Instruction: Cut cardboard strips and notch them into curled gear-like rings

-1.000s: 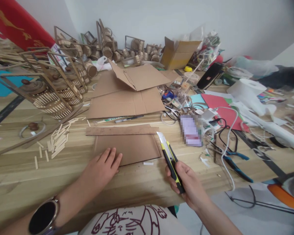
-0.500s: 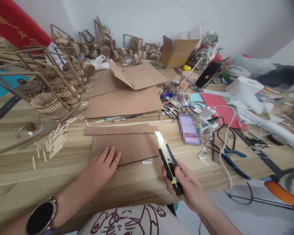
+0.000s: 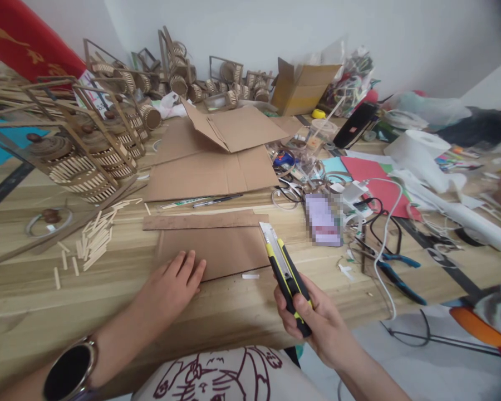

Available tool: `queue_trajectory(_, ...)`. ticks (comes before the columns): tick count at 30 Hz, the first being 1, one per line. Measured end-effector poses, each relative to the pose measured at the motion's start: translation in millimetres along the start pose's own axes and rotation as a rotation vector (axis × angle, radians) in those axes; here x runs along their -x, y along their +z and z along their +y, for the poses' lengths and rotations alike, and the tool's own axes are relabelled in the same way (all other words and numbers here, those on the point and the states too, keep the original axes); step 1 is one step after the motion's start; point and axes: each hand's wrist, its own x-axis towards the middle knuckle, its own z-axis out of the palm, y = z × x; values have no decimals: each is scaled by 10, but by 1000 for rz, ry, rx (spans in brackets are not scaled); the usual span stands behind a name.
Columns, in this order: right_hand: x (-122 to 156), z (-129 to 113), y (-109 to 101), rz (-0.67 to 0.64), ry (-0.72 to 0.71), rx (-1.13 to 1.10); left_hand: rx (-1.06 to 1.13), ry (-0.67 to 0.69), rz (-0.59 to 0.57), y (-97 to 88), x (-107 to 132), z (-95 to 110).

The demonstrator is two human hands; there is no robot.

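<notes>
My left hand (image 3: 179, 284) lies flat with its fingers stretched out on a piece of brown cardboard (image 3: 229, 248). A narrow cardboard strip (image 3: 204, 221) lies across the far edge of that piece. In my right hand (image 3: 307, 312) is a black and yellow utility knife (image 3: 286, 275), gripped by its handle. Its blade is out and points away from me, by the right end of the strip; whether the tip touches it I cannot tell. A small white scrap (image 3: 250, 276) lies just below the piece's near edge.
Larger cardboard sheets (image 3: 212, 175) lie beyond, with pens (image 3: 217, 201) along their edge. Short wooden sticks (image 3: 96, 239) are scattered at left, near several bamboo lanterns (image 3: 79, 172). To the right are a phone (image 3: 323, 220), blue-handled pliers (image 3: 401, 281) and a white cable (image 3: 386, 245).
The utility knife has shifted slightly left and tilted a little more, with my right hand turning around it. My left hand and the cardboard stay in place.
</notes>
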Motion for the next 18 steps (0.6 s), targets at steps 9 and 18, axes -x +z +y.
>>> queue_trajectory(9, -11, -33, 52, 139, 52, -68, -34, 19, 1, -23, -21, -6)
queue_trajectory(18, 19, -63, -172, 286, 95, -68, 22, 0, 42, 4, 9, -12)
